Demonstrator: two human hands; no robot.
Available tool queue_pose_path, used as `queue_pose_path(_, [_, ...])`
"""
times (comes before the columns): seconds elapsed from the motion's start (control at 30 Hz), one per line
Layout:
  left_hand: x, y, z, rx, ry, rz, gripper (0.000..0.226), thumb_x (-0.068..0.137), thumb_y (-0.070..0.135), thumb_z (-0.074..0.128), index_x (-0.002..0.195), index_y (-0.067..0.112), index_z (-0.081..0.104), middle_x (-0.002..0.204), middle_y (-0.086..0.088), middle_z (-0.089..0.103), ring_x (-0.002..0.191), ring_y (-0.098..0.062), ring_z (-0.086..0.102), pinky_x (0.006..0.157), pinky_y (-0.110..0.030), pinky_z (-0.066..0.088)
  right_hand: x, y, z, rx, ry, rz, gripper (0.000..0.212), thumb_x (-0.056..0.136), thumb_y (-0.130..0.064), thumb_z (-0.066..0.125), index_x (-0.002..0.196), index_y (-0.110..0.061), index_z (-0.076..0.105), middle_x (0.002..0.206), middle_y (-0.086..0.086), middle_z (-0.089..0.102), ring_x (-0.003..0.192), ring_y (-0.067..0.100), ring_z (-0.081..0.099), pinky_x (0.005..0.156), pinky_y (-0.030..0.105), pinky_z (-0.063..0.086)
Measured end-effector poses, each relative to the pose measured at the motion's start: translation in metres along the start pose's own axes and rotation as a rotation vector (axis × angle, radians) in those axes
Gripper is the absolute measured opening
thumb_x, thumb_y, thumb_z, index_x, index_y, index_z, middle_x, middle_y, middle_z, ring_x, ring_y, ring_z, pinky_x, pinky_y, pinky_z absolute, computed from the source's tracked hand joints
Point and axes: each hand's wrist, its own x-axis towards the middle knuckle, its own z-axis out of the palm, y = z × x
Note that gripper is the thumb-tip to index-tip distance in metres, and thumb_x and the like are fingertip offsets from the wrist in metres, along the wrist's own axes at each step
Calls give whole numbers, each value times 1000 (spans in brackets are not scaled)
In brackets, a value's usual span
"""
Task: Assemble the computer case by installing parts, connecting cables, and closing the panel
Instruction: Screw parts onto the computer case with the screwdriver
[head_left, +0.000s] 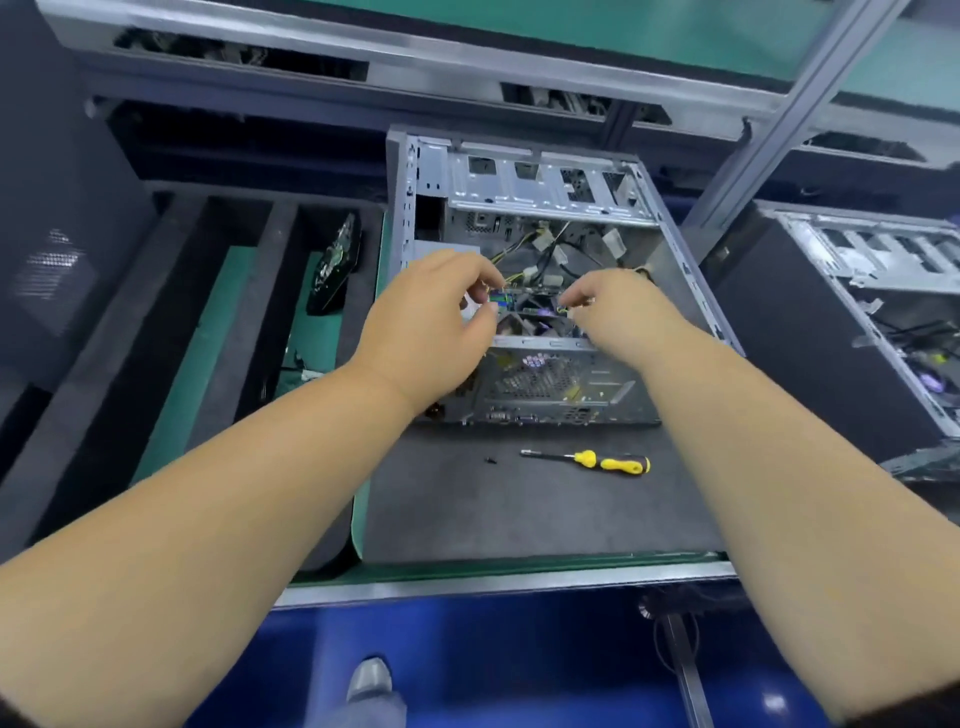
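On the dark mat (519, 514) at the middle of the workbench, the computer case (670, 270) lies on its side with the panel off and the interior open upward. Its near edge stops well short of the bench's front rail (519, 584), leaving a broad strip of bare mat on the near side.

Both hands work inside the case, over the middle of the board. The left hand (431, 332) has its fingers curled, thumb and forefinger pinched at a small green-and-blue part (500, 298). The right hand (618, 312) has its fingertips closed on a small pale connector (571, 312) with thin wires. The two hands are near each other but apart. Loose cables (550, 249) with pale plugs lie just beyond the fingers, in front of the metal drive cage (535, 182) at the far end.

A yellow-and-black screwdriver (592, 460) lies on the mat just near of the case, tip pointing left. A small dark screw (490, 460) lies left of the tip, apart from it.

Left of the case, foam dividers (228, 322) form slots; a dark circuit card (335, 265) stands on edge in one. A second open case (872, 291) stands to the right, close beside the first.

No readable writing or brand marks; the picture is too blurred to tell.
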Motion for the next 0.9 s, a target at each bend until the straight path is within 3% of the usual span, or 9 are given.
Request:
queue_pose_path(0.1, [17,-14,0,-27,-34,-78,18,88,20,58,102,31,62,92,15,57,86,-6,50,79,-25,43,17,-4,3,-75,-150,28,33,99,-15,55,130,-18,67,129,6,66,106,26,61,80,27,43])
queue_pose_path(0.23, [37,-23,4,-36,-113,-194,20,88,21,56,102,35,62,99,13,58,87,-6,51,78,-25,43,33,2,4,-123,-264,30,32,98,-16,61,130,-12,66,133,7,64,119,27,60,100,33,47])
queue_pose_path(0.33, [45,-20,14,-30,-179,-222,19,90,21,56,103,32,65,104,11,58,87,-8,53,76,-21,42,37,9,4,-39,-246,33,27,92,-15,71,119,-15,73,121,3,70,98,19,63,80,24,49])
queue_pose_path(0.43, [41,-10,25,-8,-186,-225,18,90,21,59,103,30,66,102,10,56,87,-9,55,75,-21,41,34,19,4,83,-195,14,18,86,-15,78,104,-17,78,96,1,74,73,13,62,59,19,45])
queue_pose_path(0.5, [38,-5,27,27,-160,-212,19,90,20,60,104,30,67,97,11,53,84,-9,54,74,-23,41,29,24,1,153,-142,-28,10,83,-17,81,91,-23,79,79,-6,72,54,0,58,49,10,42])
queue_pose_path(0.6, [28,3,28,93,-151,-203,19,91,23,60,107,31,66,88,16,49,83,-10,51,72,-22,38,14,33,-5,244,-83,-93,13,80,-22,84,76,-32,76,64,-15,69,47,-6,55,48,8,39])
queue_pose_path(0.73, [13,12,28,273,-216,-90,30,99,36,48,123,30,64,93,7,57,112,-25,49,95,-37,40,-5,49,-1,367,-10,-179,9,84,-21,80,82,-30,78,70,-10,71,59,4,57,56,19,47])
queue_pose_path(0.83, [0,14,32,363,-268,-38,37,102,41,37,131,35,58,113,3,63,127,-26,39,109,-44,25,-10,59,2,411,18,-240,8,90,-22,74,90,-27,80,64,-20,67,50,-9,53,46,5,37])
queue_pose_path(0.9, [-9,15,36,409,-267,-25,41,98,44,44,137,35,52,127,1,61,135,-24,35,112,-44,21,-12,61,3,392,12,-271,10,92,-24,71,90,-30,80,71,-17,68,49,-11,52,44,4,35])
